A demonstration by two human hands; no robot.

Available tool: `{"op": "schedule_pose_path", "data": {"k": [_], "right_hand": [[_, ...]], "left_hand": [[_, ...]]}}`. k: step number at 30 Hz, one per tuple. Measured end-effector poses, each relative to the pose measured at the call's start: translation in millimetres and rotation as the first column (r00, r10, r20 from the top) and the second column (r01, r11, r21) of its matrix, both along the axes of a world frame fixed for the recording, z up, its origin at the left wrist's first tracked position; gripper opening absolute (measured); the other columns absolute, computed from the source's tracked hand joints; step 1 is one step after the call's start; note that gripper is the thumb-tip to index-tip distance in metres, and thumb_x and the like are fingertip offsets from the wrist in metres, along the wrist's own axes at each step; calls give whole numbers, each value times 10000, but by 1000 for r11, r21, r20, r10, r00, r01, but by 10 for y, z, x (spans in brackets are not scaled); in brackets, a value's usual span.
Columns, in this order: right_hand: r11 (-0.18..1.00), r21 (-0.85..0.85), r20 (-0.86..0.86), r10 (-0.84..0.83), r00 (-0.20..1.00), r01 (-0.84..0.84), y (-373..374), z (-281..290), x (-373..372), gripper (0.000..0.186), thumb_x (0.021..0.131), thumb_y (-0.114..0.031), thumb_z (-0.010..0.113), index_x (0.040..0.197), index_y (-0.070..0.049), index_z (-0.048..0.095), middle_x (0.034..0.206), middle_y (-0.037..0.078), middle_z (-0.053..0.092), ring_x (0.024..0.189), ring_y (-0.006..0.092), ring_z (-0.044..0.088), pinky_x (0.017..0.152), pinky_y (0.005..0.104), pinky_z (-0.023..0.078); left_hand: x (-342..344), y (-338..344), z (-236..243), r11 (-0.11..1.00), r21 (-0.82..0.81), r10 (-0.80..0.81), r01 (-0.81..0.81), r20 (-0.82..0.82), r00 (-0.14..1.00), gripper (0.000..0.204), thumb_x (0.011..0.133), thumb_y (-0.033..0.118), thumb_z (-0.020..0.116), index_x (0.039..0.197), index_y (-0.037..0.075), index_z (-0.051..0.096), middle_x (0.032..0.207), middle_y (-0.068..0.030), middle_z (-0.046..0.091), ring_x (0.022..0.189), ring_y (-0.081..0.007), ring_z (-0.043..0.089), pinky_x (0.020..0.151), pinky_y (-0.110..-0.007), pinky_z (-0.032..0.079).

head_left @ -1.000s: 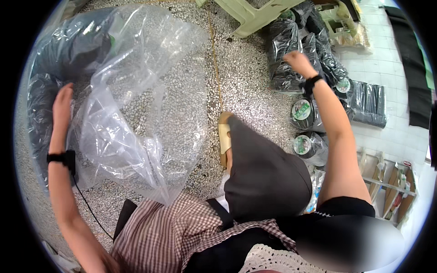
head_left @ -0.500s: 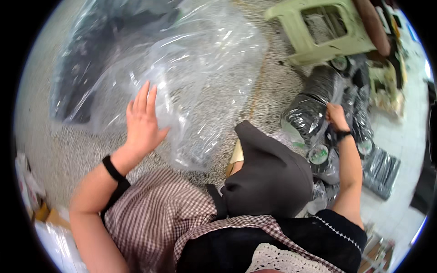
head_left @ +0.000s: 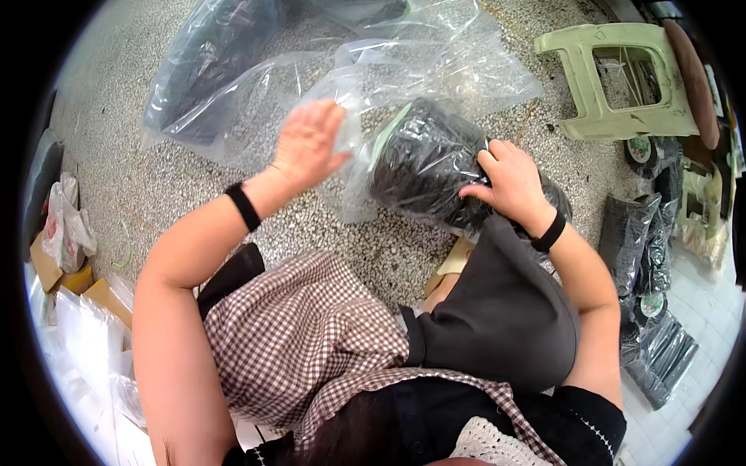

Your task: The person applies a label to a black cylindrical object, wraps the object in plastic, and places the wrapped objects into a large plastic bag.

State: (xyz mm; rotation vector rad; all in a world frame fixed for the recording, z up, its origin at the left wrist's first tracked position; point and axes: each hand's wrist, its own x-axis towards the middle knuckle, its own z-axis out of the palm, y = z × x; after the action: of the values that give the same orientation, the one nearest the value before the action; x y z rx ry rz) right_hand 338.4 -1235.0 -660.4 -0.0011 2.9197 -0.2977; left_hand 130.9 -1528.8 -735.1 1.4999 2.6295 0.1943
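A black bundle [head_left: 427,159] in shiny clear wrap, with a green-rimmed round end, lies beyond my right knee. My right hand [head_left: 509,182] grips its right part from above, thumb and fingers spread across the wrap. Left of the bundle, my left hand [head_left: 311,144] is at the near edge of a large clear plastic bag [head_left: 447,66]; its thumb sticks out apart from the slightly bent, blurred fingers. The bag lies loose on the floor, its edge against the bundle's green-rimmed end. Dark contents [head_left: 214,70] show through the bag's far left part.
A pale green plastic stool [head_left: 575,81] lies tipped over at the far right. Below it are more black wrapped bundles [head_left: 625,233] and a flat black pack [head_left: 664,365]. White plastic bags [head_left: 70,221] and cardboard [head_left: 105,299] are at the left. The floor [head_left: 350,256] is speckled.
My right hand has brought a black bundle from the pile at the right to the bag's near edge. My left hand has moved right along the bag, its fingers now more bent.
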Motion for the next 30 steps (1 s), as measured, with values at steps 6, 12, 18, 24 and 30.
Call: {"op": "schedule_pose_path", "data": {"k": [6, 12, 18, 24, 30], "right_hand": [[919, -151, -161, 342, 926, -365, 194, -35, 144, 211, 790, -153, 681, 741, -64, 495, 746, 102, 497, 727, 318, 539, 622, 425, 462], [856, -85, -342, 455, 822, -510, 229, 600, 243, 271, 680, -163, 710, 703, -77, 453, 711, 75, 468, 642, 274, 511, 545, 383, 427], [814, -225, -350, 445, 824, -536, -250, 365, -339, 138, 824, -202, 637, 828, -73, 586, 835, 123, 590, 735, 314, 592, 608, 383, 487], [522, -852, 9, -54, 999, 36, -711, -311, -1464, 292, 914, -252, 577, 1114, -52, 507, 1116, 174, 560, 991, 345, 557, 812, 436, 464], [-250, -855, 434, 138, 890, 455, -942, -334, -1574, 530, 971, -327, 531, 1387, -40, 373, 1369, 184, 475, 1241, 334, 485, 1029, 482, 414]], "left_hand": [[-201, -546, -603, 807, -149, 533, -572, 599, 597, 511, 854, 383, 734, 1104, -21, 547, 959, -122, 628, 890, -224, 624, 812, -387, 524], [80, -298, 734, 752, 232, 37, -617, 920, 391, 217, 991, 192, 533, 862, 24, 580, 718, -13, 586, 627, -104, 589, 576, -283, 508], [890, 101, 1511, 782, 623, -487, 25, 585, 648, 200, 916, 205, 633, 824, 51, 542, 678, -142, 587, 606, -333, 610, 545, -409, 488], [1415, 227, 1316, 642, 707, -765, 298, 617, 184, 251, 931, 276, 636, 900, 55, 522, 686, -116, 556, 700, -339, 608, 602, -431, 494], [217, -1221, 1086, 633, 452, 61, -628, 780, 623, 125, 891, 88, 652, 939, 4, 572, 990, -106, 658, 886, -148, 641, 732, -276, 534]]}}
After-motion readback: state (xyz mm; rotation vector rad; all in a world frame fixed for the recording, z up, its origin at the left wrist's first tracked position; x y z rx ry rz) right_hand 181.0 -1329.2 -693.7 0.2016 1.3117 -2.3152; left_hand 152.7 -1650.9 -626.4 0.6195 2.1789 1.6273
